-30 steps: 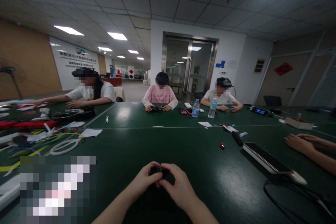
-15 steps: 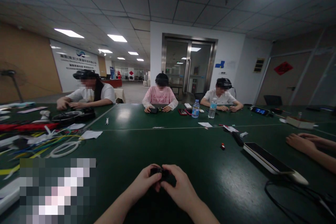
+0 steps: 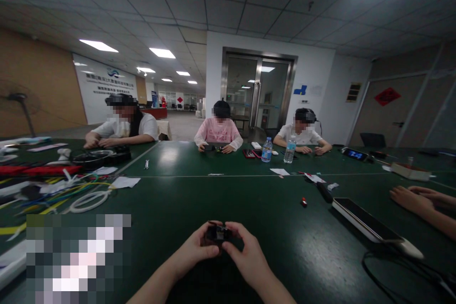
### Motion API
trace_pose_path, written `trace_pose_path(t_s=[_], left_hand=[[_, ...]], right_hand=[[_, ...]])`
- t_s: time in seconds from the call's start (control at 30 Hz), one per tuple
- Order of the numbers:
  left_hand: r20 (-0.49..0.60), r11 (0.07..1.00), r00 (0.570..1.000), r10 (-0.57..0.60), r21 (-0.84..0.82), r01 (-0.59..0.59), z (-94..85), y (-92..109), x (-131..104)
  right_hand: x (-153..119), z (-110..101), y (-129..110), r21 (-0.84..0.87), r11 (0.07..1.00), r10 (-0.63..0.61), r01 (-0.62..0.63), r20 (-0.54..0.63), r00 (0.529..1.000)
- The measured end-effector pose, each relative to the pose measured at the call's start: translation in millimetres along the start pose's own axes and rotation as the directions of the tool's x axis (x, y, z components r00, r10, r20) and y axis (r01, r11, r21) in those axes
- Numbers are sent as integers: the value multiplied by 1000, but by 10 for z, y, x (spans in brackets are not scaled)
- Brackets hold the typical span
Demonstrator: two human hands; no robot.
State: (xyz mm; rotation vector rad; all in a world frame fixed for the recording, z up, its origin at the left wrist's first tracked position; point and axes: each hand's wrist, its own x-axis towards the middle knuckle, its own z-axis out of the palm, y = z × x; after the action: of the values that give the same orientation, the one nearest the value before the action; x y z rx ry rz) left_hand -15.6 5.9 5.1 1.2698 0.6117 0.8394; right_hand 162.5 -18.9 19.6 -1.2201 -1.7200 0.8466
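A small black object [image 3: 219, 233] is held between both hands above the green table [image 3: 171, 228], near its front edge. My left hand [image 3: 198, 246] grips its left side, with the thumb below and the fingers behind. On the right side, my right hand [image 3: 242, 246] has its thumb and fingertips around the object. Its top shows some shiny detail, too small to make out. A small red item [image 3: 303, 202] lies on the table to the right of my hands.
Cables [image 3: 89, 201] and tools cover the left side. At right lie a white-edged device [image 3: 366, 221] and a black cable [image 3: 366, 266]; another person's hands [image 3: 413, 199] rest beyond. Two bottles [image 3: 266, 150] stand farther back, near three seated people [image 3: 218, 133].
The black object has turned so more of its shiny detail shows. My right hand's fingers have shifted on it, uncovering more of it. The view has shifted slightly.
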Motion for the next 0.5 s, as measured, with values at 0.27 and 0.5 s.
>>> trace_pose_path(t_s=[0.27,0.5], left_hand=[[-23,999,1000,19,38,-18,-6,-14,-9],[-18,993,1000,-1,119,3,-13,-4,0]], right_hand=[[-28,-20,-73,33,999,-46,43,85,995],[-31,-15,-22,-1,994,-104,105,95,990]])
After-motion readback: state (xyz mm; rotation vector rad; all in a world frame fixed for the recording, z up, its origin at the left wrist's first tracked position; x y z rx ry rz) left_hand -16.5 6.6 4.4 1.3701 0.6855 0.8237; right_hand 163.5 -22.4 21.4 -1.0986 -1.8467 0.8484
